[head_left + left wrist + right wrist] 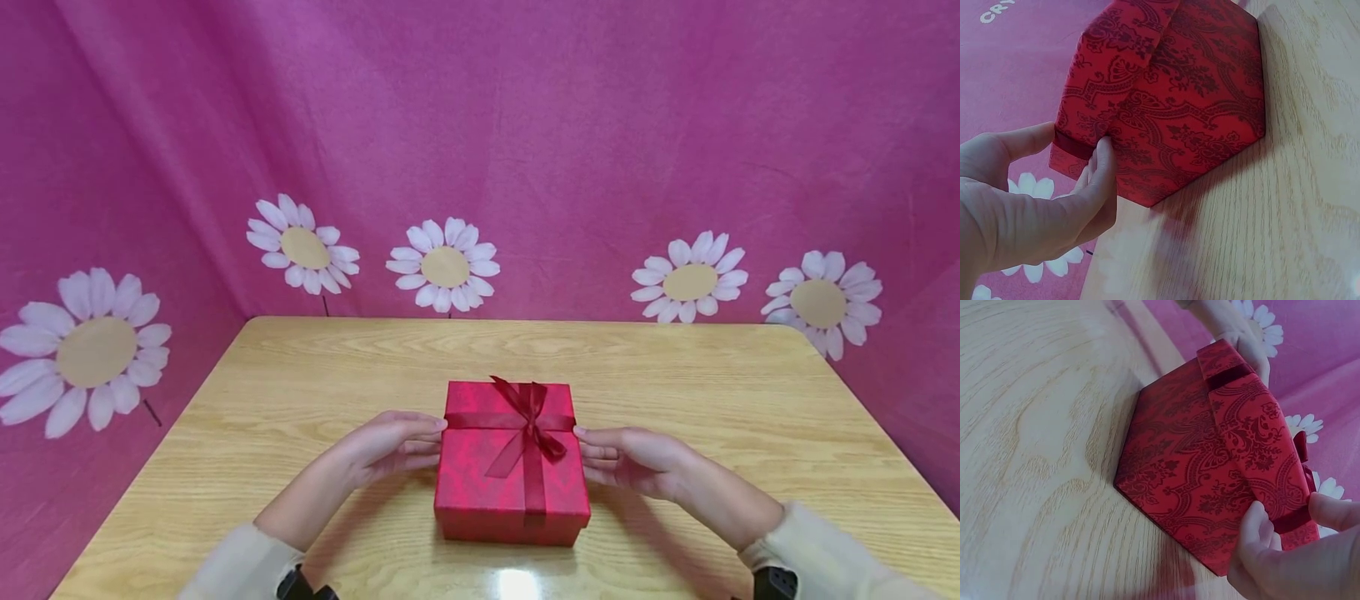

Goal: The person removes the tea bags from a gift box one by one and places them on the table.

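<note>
A red patterned gift box (510, 533) stands on the wooden table, closed by its lid (472, 479). Dark red ribbon crosses the lid and ends in a bow (532, 425). At the box's left side my left hand (393, 446) pinches the lid, thumb at the top edge and fingertips at the lower rim, as the left wrist view shows. On the opposite side my right hand (1285, 556) pinches the lid in the same way, thumb and fingers either side of the ribbon band. The inside of the box is hidden.
The wooden table (337, 358) extends around the box on all sides. Behind and beside it hangs a pink cloth (525, 150) printed with white daisies. Light sleeves with dark wrist devices show at the bottom of the head view.
</note>
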### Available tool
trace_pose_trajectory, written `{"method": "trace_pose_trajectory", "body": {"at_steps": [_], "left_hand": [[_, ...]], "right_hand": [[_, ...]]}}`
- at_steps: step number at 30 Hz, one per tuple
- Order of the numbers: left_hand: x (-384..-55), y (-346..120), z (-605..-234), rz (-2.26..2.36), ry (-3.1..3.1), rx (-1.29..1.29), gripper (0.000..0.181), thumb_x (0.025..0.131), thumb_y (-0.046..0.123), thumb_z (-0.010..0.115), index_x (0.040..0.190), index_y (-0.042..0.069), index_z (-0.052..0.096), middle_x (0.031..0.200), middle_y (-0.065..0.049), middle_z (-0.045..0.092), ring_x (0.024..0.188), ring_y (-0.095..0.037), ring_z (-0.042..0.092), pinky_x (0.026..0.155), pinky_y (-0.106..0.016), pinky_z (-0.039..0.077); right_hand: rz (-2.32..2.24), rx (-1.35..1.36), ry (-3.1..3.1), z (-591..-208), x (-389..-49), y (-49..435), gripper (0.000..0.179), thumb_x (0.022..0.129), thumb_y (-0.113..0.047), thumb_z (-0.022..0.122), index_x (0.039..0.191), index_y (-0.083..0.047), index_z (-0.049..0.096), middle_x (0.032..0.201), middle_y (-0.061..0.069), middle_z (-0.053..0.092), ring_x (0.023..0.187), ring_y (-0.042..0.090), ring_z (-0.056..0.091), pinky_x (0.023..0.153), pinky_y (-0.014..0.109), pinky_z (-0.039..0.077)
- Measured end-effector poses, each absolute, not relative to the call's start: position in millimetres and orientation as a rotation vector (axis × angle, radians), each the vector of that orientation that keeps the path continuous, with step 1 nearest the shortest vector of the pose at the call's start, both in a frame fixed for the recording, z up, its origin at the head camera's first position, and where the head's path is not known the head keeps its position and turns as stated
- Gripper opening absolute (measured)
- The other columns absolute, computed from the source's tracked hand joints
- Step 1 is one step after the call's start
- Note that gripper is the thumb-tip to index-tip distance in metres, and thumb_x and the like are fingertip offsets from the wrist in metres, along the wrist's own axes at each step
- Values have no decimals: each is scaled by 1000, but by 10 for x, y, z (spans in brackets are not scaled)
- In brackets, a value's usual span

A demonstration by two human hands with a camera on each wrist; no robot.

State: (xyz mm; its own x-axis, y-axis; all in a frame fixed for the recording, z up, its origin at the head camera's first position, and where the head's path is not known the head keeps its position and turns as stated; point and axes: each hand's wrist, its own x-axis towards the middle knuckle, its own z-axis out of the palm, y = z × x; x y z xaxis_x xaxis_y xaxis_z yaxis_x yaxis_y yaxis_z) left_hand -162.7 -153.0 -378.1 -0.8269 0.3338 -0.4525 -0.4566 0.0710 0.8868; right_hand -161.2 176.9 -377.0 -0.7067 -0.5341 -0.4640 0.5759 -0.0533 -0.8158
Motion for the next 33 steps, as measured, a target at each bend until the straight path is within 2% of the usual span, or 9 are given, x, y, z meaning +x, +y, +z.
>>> {"method": "trace_pose_trajectory", "body": {"at_steps": [8, 14, 22, 33], "left_hand": [[-1610, -1517, -3767, 1826, 1777, -128, 52, 94, 17, 57, 132, -15, 41, 114, -14, 65, 95, -14, 66, 97, -36, 54], [-1619, -1510, -3756, 1823, 1786, -116, 51, 95, 17, 57, 132, -15, 41, 120, -18, 64, 100, -18, 66, 98, -38, 54], [-1616, -1532, -3754, 1827, 1794, -121, 47, 94, 16, 57, 128, -14, 44, 109, -10, 67, 96, -16, 67, 97, -37, 54], [-1605, -1521, -3732, 1809, 1844, -206, 49, 93, 17, 61, 129, -12, 45, 121, -20, 63, 100, -20, 66, 97, -40, 54]], "right_hand": [[-1839, 40, 1448, -3767, -1617, 1767, 12, 95, -20, 58, 100, -13, 66, 98, -3, 71, 97, 11, 65, 90, 25, 57], [-1847, 59, 1441, -3752, -1630, 1765, 11, 96, -20, 58, 98, -14, 67, 97, -3, 71, 97, 12, 64, 89, 24, 57], [-1836, 78, 1463, -3736, -1635, 1735, 12, 95, -21, 58, 101, -13, 66, 98, -3, 71, 98, 13, 63, 88, 24, 57], [-1842, 64, 1443, -3747, -1630, 1724, 13, 96, -21, 57, 99, -14, 68, 98, -2, 71, 98, 13, 63, 88, 24, 57]]}}
